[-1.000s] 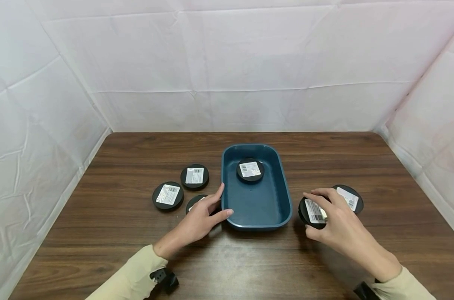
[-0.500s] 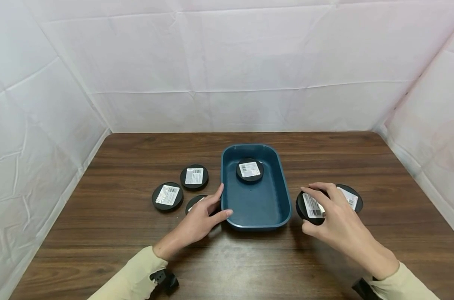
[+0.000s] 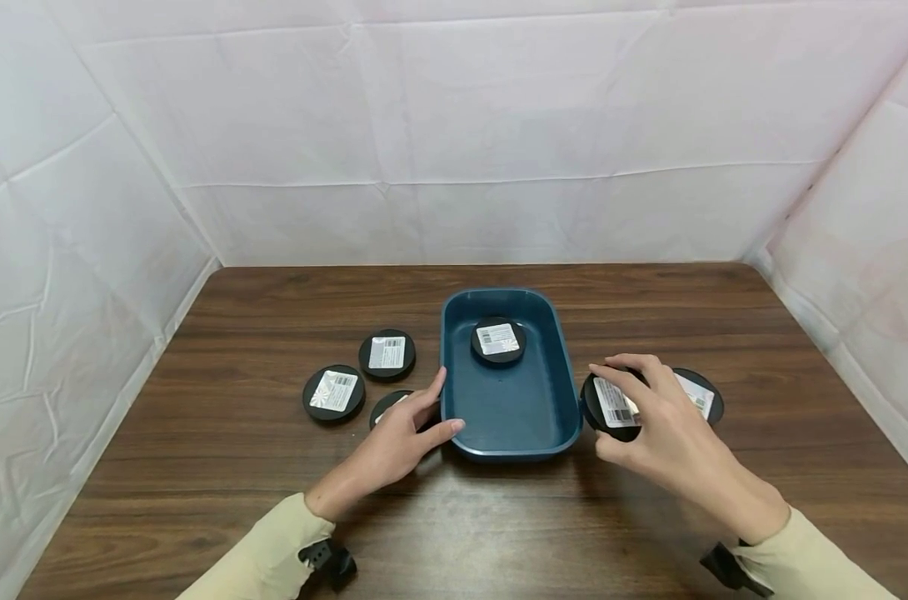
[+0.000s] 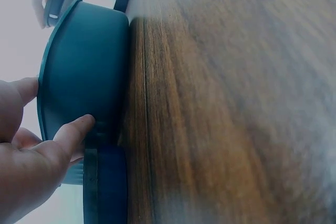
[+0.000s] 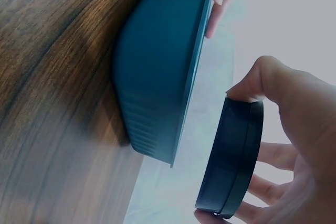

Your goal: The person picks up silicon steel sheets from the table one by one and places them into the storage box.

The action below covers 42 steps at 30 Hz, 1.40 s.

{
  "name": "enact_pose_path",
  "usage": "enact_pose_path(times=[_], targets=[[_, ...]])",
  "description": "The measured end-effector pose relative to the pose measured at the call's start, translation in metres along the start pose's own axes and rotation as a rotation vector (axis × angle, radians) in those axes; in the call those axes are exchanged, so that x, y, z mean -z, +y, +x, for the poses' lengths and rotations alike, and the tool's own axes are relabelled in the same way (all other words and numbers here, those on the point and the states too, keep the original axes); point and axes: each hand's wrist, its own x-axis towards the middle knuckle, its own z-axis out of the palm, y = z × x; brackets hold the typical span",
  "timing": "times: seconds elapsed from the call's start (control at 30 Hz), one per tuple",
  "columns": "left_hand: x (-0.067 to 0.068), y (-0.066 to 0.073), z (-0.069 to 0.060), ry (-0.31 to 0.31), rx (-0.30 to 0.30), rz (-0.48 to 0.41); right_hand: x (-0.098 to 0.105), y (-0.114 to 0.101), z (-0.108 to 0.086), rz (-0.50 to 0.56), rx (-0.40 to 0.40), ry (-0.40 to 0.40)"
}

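A blue plastic bin [image 3: 508, 408] stands on the table, with one flat round black container [image 3: 498, 341] in its far part. My left hand [image 3: 394, 442] holds the bin's left rim, the thumb over the edge and the fingers against the outer wall. Just off the bin's right side, my right hand [image 3: 667, 429] grips another labelled round black container [image 3: 611, 406] between thumb and fingers. In the right wrist view this held container [image 5: 231, 156] is tilted and apart from the bin. One more round black container [image 3: 700, 393] lies behind the right hand, partly covered by it.
Left of the bin lie three round black containers with white labels: a far one [image 3: 387, 354], a left one [image 3: 334, 393] and one [image 3: 388, 404] partly hidden by the left hand. White sheeting [image 3: 454, 167] surrounds the wooden table [image 3: 259, 325] on its back and sides.
My right hand has moved left and slightly away from me, bringing the held container closer to the bin's right rim. The left hand and the bin have barely moved.
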Motion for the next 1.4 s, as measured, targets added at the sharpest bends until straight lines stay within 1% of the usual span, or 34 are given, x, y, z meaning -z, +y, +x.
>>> enact_pose_path(times=[0.1,0.23,0.3,0.5,0.7,0.9,1.1,1.23,1.4], targets=[[0.0,0.0,0.0,-0.002,-0.006,-0.005,0.0,0.0,0.003,0.005,0.01,0.0],[0.0,-0.001,0.0,0.006,-0.017,-0.011,0.0,-0.001,0.007,0.025,0.017,-0.02],[0.001,-0.001,0.0,0.011,-0.014,-0.019,-0.001,-0.001,0.009,0.034,0.026,-0.031],[0.002,-0.001,0.0,0.01,-0.008,-0.029,-0.002,-0.003,0.013,0.043,0.057,-0.029],[0.002,-0.001,-0.001,0.003,-0.011,-0.023,-0.003,-0.007,0.016,0.046,0.078,-0.075],[0.002,-0.001,0.0,0.005,-0.014,-0.027,-0.005,-0.011,0.02,0.041,0.121,-0.089],[0.001,0.0,0.0,0.01,-0.014,-0.014,-0.007,-0.015,0.023,0.044,0.105,-0.139],[0.001,0.001,-0.001,0.01,0.007,-0.008,-0.009,-0.016,0.026,0.042,0.107,-0.155],[0.0,0.0,-0.001,0.014,0.01,-0.002,-0.011,-0.019,0.028,0.048,0.096,-0.18]])
